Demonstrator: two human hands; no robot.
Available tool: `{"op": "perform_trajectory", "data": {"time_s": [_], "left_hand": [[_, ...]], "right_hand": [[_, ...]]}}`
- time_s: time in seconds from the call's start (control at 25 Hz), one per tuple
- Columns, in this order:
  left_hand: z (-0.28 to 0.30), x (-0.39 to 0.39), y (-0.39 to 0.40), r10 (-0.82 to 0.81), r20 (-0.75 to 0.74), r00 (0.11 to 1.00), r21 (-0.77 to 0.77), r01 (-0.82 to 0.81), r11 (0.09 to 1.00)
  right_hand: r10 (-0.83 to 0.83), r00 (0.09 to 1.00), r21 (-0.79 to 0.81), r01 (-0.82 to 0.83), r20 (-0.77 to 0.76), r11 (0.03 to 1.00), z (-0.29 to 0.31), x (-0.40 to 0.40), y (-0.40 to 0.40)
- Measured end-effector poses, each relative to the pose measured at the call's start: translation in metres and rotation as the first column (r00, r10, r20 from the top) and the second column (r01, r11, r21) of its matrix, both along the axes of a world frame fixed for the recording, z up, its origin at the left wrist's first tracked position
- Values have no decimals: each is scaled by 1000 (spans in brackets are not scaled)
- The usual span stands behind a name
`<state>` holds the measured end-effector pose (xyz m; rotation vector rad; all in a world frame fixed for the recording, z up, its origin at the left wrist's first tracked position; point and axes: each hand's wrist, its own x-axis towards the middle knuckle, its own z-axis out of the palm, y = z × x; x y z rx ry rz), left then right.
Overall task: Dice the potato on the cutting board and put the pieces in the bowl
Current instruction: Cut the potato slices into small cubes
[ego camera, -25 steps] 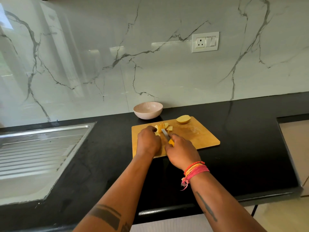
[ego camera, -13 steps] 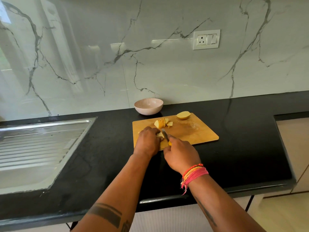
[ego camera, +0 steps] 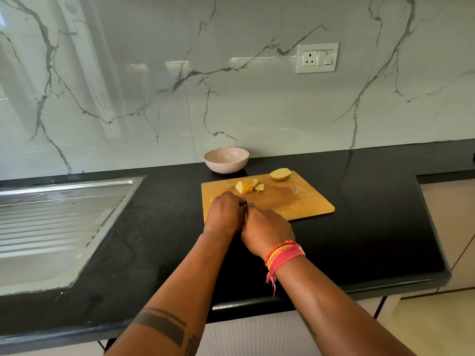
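Hands meet at the cutting board's [ego camera: 303, 201] near edge: the right hand [ego camera: 267, 231] grips a knife [ego camera: 245, 201], the left hand [ego camera: 224, 214] curls over something hidden.

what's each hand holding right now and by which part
The right hand grips a knife by its handle. The left hand curls over something on the cutting board, hidden, probably potato.

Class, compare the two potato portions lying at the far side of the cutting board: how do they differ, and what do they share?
The sliced potato half is cut into thin slices that lean together; the uncut potato half is one whole piece. The sliced one has loose bits beside it; the uncut one lies alone. The sliced one is nearer the hands, the uncut one at the far right corner. Both are pale yellow and rest on the cutting board.
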<state>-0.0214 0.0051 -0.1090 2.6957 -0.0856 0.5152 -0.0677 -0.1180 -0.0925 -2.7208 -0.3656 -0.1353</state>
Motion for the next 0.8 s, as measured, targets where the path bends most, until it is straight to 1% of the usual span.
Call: {"op": "perform_trajectory", "data": {"time_s": [0.12, 0.24, 0.36, 0.56, 0.68, 0.8], "left_hand": [[-1, 2, 0, 5, -10, 1000, 25, -5, 1000], [-1, 2, -3, 33, -20, 999, 53, -32, 998], [1, 2, -2, 43, -4, 999, 11, -42, 999], [1, -4, -3, 86, 50, 995, -49, -84, 995], [0, -7, -3, 96, 46, 994, -60, -94, 994], [1, -8, -3, 84, 38, 996, -93, -80, 992]], "right_hand": [[30, 1000, -46, -30, -2, 998, 2, 4, 1], [40, 998, -60, -37, 41, 997, -5, -10, -9], [25, 995, -50, -20, 99, 999, -12, -29, -20], [5, 989, 17, -8, 148, 1000, -17, -38, -25], [9, 990, 47, -15, 140, 999, -14, -31, -21], [11, 994, 34, -15, 106, 999, -8, -24, -14]]}}
